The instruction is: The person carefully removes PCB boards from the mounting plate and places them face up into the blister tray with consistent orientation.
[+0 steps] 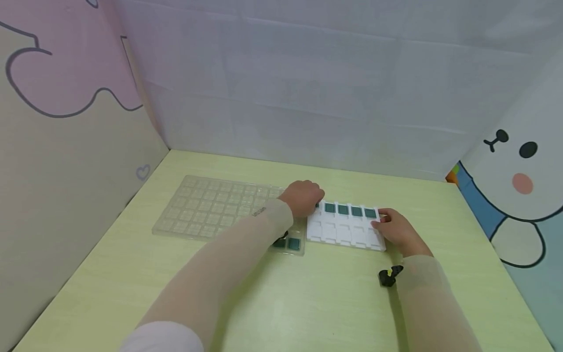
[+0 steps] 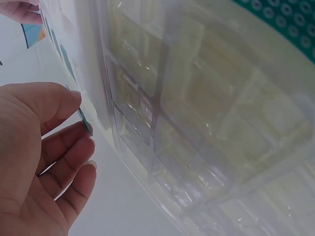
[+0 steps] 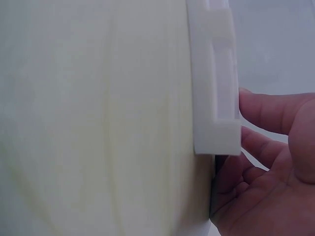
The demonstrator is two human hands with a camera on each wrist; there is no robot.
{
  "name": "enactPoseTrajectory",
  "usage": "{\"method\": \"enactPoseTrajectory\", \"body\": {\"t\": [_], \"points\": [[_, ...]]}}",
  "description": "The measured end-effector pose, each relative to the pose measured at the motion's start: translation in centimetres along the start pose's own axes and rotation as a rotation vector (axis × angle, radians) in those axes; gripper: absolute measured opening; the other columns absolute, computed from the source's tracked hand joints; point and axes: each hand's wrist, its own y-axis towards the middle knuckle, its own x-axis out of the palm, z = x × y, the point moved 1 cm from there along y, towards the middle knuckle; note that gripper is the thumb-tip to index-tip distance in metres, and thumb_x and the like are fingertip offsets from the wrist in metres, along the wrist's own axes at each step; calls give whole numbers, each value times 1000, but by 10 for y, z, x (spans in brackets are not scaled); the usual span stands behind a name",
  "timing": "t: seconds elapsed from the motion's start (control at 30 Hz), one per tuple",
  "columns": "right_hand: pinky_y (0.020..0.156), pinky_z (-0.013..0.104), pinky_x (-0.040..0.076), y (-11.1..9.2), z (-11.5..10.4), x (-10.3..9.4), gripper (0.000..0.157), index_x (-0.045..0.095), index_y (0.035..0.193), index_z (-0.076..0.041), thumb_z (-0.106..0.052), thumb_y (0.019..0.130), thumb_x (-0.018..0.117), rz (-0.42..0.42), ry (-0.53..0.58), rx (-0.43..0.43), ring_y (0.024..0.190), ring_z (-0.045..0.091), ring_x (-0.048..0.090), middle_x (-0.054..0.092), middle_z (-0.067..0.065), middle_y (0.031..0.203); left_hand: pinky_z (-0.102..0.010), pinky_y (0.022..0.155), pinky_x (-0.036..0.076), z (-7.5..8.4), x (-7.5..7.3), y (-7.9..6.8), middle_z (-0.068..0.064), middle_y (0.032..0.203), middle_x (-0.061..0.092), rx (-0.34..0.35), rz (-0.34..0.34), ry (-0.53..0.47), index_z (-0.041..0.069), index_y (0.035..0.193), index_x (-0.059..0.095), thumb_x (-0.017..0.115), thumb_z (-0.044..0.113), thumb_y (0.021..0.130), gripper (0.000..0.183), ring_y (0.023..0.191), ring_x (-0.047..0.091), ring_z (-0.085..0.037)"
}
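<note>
My left hand [image 1: 303, 198] pinches a thin green square chip [image 2: 85, 121] on edge between thumb and fingertips. It is at the upper left corner of a white compartment tray [image 1: 345, 235]. Green chips [image 1: 343, 209] sit in a line along the tray's back row, while its front compartments show bare white. At the tray's right end, my right hand [image 1: 398, 230] holds the edge, with the thumb on the upper side in the right wrist view. A clear plastic tray [image 1: 189, 210] with many square pockets lies under my left forearm, partly hidden by it.
Green chips [image 1: 294, 244] lie in the clear tray's near right pockets. Black wrist camera [image 1: 388, 277] hangs beside the right sleeve. The pale yellow table [image 1: 308, 303] is bounded by a white cloth [image 1: 325, 98] behind and printed panels left and right.
</note>
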Motion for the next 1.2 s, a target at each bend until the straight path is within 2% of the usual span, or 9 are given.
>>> {"method": "enactPoseTrajectory", "body": {"t": [0.2,0.43,0.67,0.97,1.2], "points": [[107,63,36,1,1,0,67,27,160,-1,-29,106,57,2,-2,7,122,44,40,39,28,145,-30,77,50,-5,-3,-6,4,93,63,20,13,-16,17,104,69,63,15,103,7,83,57,-15],[105,61,37,0,0,1,68,27,160,0,-29,106,57,-4,6,-2,121,43,41,39,28,144,-29,79,50,-6,-2,-11,4,94,62,39,49,-23,18,104,69,68,17,100,4,84,56,-15],[105,62,37,0,0,0,68,27,160,0,-29,106,57,-4,8,7,121,43,40,39,28,144,-28,79,49,-8,-1,-23,6,92,62,51,75,-23,19,101,69,75,22,97,7,84,55,-14],[105,59,38,2,1,0,66,28,158,2,-25,106,58,-5,28,-26,121,43,40,39,28,142,-28,78,48,-7,-5,-37,6,90,59,80,94,-37,18,99,69,73,20,98,5,83,53,-15],[106,60,38,1,0,-1,67,27,158,2,-26,106,58,-8,32,-24,121,43,40,39,29,143,-28,79,45,-10,-3,-53,7,89,56,118,94,1,18,102,70,69,18,99,3,83,51,-14]]}}
